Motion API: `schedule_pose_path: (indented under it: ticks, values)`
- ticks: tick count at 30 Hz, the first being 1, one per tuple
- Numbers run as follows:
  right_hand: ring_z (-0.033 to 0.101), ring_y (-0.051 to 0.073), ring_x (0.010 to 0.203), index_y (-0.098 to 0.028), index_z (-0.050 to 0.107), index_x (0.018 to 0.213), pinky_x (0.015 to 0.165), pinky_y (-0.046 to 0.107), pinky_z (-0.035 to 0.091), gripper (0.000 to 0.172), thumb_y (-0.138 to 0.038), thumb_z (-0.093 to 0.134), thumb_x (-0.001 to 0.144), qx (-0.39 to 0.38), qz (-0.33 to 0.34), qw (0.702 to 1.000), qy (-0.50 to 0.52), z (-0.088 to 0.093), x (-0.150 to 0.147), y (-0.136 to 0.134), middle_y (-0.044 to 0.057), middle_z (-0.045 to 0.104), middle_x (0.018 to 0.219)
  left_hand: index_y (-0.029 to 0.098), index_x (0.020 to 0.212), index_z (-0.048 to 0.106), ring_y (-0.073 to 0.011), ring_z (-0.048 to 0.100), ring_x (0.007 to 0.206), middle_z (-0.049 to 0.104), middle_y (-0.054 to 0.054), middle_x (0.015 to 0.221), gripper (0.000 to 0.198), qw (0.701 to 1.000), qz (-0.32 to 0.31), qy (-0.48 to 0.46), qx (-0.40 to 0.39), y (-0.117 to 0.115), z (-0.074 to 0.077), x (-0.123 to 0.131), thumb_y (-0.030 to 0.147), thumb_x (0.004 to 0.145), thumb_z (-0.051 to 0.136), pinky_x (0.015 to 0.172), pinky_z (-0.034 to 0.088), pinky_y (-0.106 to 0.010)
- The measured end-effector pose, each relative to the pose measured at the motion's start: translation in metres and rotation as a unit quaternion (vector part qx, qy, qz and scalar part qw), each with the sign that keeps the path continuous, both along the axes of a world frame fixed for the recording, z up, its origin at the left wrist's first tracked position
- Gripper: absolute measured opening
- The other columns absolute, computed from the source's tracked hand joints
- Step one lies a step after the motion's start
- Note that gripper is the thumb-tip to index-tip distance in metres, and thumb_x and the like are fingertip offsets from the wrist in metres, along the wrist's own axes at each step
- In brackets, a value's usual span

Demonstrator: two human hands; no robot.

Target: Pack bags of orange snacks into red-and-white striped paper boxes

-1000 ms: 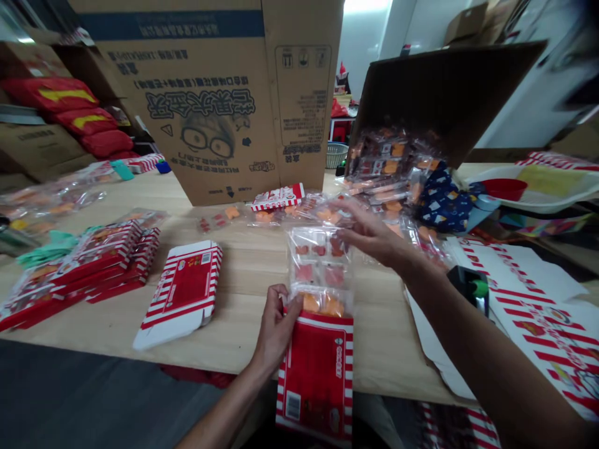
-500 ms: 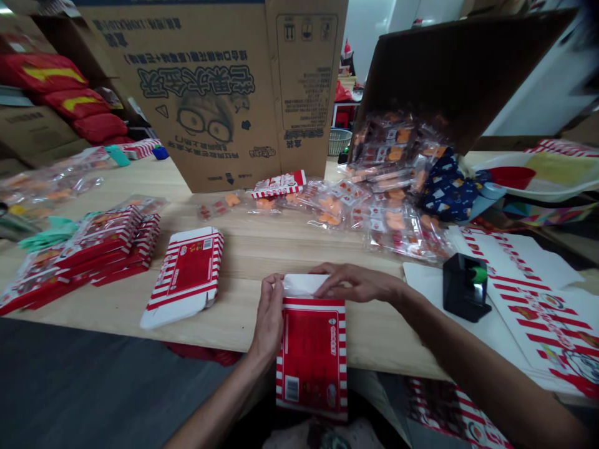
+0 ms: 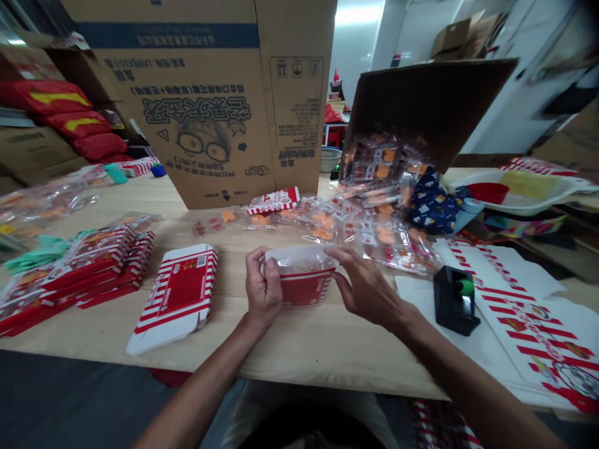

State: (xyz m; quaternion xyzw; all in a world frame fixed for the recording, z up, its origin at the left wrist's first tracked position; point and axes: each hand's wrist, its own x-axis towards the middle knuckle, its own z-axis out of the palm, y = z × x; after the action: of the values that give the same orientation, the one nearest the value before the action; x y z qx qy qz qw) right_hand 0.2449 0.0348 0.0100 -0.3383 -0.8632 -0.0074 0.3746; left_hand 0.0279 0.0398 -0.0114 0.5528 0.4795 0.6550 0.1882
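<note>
Carton [image 3: 304, 290], red, white flap raised, at middle of table [image 3: 322, 362], near side. Left hand [image 3: 264, 287] closed round its left side. Right hand [image 3: 367, 287] partly open, fingertips at flap's right end; cannot tell whether pinching. Tape dispenser [image 3: 453, 302] right.

The left grip [image 3: 264, 287] holds a red box [image 3: 306, 290]; the right grip [image 3: 369, 290] touches its flap [image 3: 297, 253].

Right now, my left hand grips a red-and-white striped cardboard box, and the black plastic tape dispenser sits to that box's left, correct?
Not quite: the head view shows the black plastic tape dispenser to the right of the red-and-white striped cardboard box. Your left hand does grip that box.
</note>
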Motion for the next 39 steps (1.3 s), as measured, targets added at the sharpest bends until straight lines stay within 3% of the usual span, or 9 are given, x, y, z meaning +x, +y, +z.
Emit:
schedule_pose_path:
  ticks: [4, 8, 11, 16, 24, 28, 31, 35, 39]
  values:
    - [0.06, 0.031, 0.117, -0.014, 0.041, 0.137, 0.089, 0.046, 0.058, 0.048, 0.001, 0.039, 0.091, 0.021, -0.03, 0.999, -0.034, -0.029, -0.003, 0.008, 0.022, 0.055, 0.127, 0.021, 0.108, 0.048, -0.0146, 0.053, 0.074, 0.054, -0.002, 0.093, 0.024, 0.999, 0.026, 0.001, 0.022, 0.006, -0.032, 0.001, 0.043, 0.098, 0.05, 0.066, 0.044, -0.027]
    - [0.061, 0.032, 0.111, -0.014, 0.045, 0.133, 0.086, 0.045, 0.058, 0.046, 0.0, 0.043, 0.089, -0.013, -0.048, 0.996, -0.07, -0.023, -0.002, 0.003, 0.019, 0.059, 0.12, 0.023, 0.1, 0.047, -0.0178, 0.062, 0.083, 0.061, -0.005, 0.094, 0.016, 0.992, 0.028, 0.062, 0.11, -0.001, -0.038, -0.013, 0.036, 0.097, 0.054, 0.073, 0.049, -0.03]
    - [0.063, 0.031, 0.103, -0.014, 0.047, 0.13, 0.081, 0.043, 0.057, 0.045, 0.0, 0.043, 0.088, -0.021, -0.045, 0.993, -0.11, -0.014, -0.001, 0.0, 0.018, 0.062, 0.116, 0.022, 0.09, 0.053, -0.0195, 0.068, 0.088, 0.068, -0.007, 0.093, 0.011, 0.972, 0.016, 0.194, 0.13, -0.006, -0.031, -0.033, 0.029, 0.094, 0.061, 0.07, 0.053, -0.028]
    - [0.061, 0.029, 0.089, -0.008, 0.052, 0.123, 0.075, 0.042, 0.051, 0.033, -0.009, 0.048, 0.091, -0.023, -0.073, 0.983, -0.166, 0.001, -0.004, -0.003, 0.018, 0.063, 0.107, 0.026, 0.119, 0.061, -0.0196, 0.07, 0.095, 0.073, -0.006, 0.101, 0.024, 0.893, -0.031, 0.428, 0.137, -0.018, -0.011, -0.058, 0.028, 0.096, 0.064, 0.075, 0.056, -0.026]
    - [0.06, 0.027, 0.084, -0.018, 0.062, 0.091, 0.077, 0.04, 0.044, 0.009, -0.014, 0.054, 0.092, -0.078, -0.094, 0.956, -0.266, 0.036, -0.016, 0.0, 0.013, 0.064, 0.094, 0.023, 0.118, 0.058, -0.0203, 0.062, 0.078, 0.058, -0.008, 0.102, 0.022, 0.8, -0.061, 0.596, -0.031, -0.022, 0.019, -0.062, 0.018, 0.098, 0.051, 0.067, 0.055, -0.033]
    - [0.061, 0.029, 0.093, -0.018, 0.063, 0.093, 0.077, 0.04, 0.049, 0.012, -0.014, 0.052, 0.093, -0.072, -0.056, 0.977, -0.192, 0.021, -0.017, 0.003, 0.016, 0.062, 0.106, 0.023, 0.113, 0.057, -0.0211, 0.061, 0.082, 0.055, -0.008, 0.106, 0.017, 0.834, -0.085, 0.542, -0.054, -0.012, 0.019, -0.061, 0.021, 0.098, 0.05, 0.073, 0.055, -0.036]
    - [0.062, 0.027, 0.105, -0.017, 0.053, 0.13, 0.086, 0.042, 0.053, 0.035, -0.013, 0.045, 0.096, -0.055, -0.051, 0.997, 0.01, -0.01, -0.018, 0.002, 0.017, 0.059, 0.126, 0.022, 0.113, 0.053, -0.0202, 0.063, 0.091, 0.059, -0.007, 0.104, 0.014, 0.906, -0.114, 0.407, -0.018, -0.005, 0.0, -0.058, 0.025, 0.1, 0.05, 0.079, 0.053, -0.033]
    - [0.065, 0.022, 0.096, -0.025, 0.045, 0.14, 0.085, 0.039, 0.055, 0.043, -0.019, 0.049, 0.098, -0.115, -0.078, 0.959, 0.248, -0.05, -0.03, -0.005, 0.01, 0.064, 0.12, 0.023, 0.119, 0.043, -0.0162, 0.064, 0.085, 0.06, -0.004, 0.101, 0.034, 0.986, -0.052, 0.145, 0.067, 0.006, -0.037, -0.039, 0.028, 0.093, 0.064, 0.076, 0.052, -0.028]
    - [0.063, 0.023, 0.102, -0.028, 0.049, 0.136, 0.091, 0.043, 0.054, 0.037, -0.026, 0.048, 0.1, -0.154, -0.092, 0.898, 0.401, -0.07, -0.053, -0.015, 0.011, 0.061, 0.13, 0.023, 0.116, 0.039, -0.0148, 0.064, 0.082, 0.058, -0.001, 0.096, 0.047, 0.996, -0.008, -0.029, 0.083, 0.009, -0.059, -0.015, 0.033, 0.086, 0.074, 0.075, 0.051, -0.027]
